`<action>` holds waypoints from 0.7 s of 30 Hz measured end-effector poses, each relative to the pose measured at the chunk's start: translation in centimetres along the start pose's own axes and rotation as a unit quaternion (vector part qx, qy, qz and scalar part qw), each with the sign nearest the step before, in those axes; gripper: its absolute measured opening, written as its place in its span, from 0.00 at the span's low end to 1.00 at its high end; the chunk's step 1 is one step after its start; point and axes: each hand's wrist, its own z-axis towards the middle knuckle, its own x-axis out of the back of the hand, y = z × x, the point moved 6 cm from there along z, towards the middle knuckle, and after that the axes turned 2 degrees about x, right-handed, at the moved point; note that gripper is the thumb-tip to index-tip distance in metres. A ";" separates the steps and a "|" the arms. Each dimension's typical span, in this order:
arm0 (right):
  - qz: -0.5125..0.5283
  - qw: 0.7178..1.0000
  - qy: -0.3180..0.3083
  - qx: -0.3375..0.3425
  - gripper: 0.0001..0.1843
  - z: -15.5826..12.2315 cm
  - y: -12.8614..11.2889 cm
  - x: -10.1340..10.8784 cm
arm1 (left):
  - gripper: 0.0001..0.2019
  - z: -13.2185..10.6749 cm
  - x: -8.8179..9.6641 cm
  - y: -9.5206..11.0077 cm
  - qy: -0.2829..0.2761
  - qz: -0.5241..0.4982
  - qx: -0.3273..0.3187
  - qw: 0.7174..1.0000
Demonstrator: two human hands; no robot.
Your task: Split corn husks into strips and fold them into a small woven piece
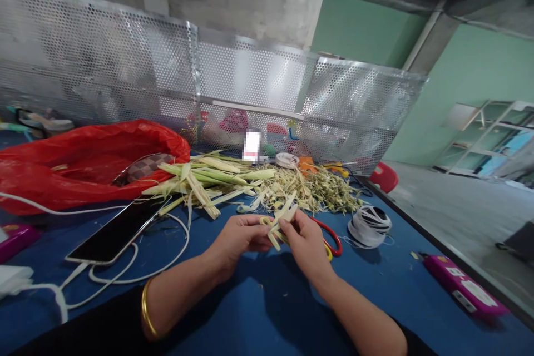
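Note:
Pale yellow-green leaf strips (pixel 287 213), crossed and looped over one another, are held between my two hands above the blue table. My left hand (pixel 240 233) pinches the looped left end, its fingers closed. Closed as well, my right hand (pixel 306 239) grips the strips with the thumb on top. Just behind the right hand lies a red and yellow looped handle (pixel 337 242), mostly hidden. Beyond my hands are a heap of long pale green leaves (pixel 208 178) and a heap of shredded dried plant bits (pixel 329 189).
A red plastic bag (pixel 83 189) sits at left, near a phone (pixel 117 231) with a white cable. White string (pixel 370 227) and a purple box (pixel 463 286) lie at right. A perforated metal screen (pixel 254 78) stands along the back.

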 end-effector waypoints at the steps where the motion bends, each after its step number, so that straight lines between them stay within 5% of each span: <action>1: 0.012 1.000 -0.008 -0.013 0.09 0.1 0.3 -0.2 | 0.17 0.0 -0.1 0.0 -0.006 0.002 -0.002 1.000; 11: 0.129 0.987 -0.029 -0.087 0.11 0.0 1.2 -1.5 | 0.19 0.6 0.4 -0.1 0.047 0.034 -0.068 0.996; 17: 0.241 0.947 -0.061 -0.204 0.15 -0.4 1.5 -2.4 | 0.19 0.6 0.9 0.0 0.071 -0.001 -0.053 0.996; 21: 0.150 0.969 -0.083 -0.178 0.11 0.0 1.7 -1.9 | 0.14 0.9 1.7 0.0 0.105 -0.057 -0.035 0.992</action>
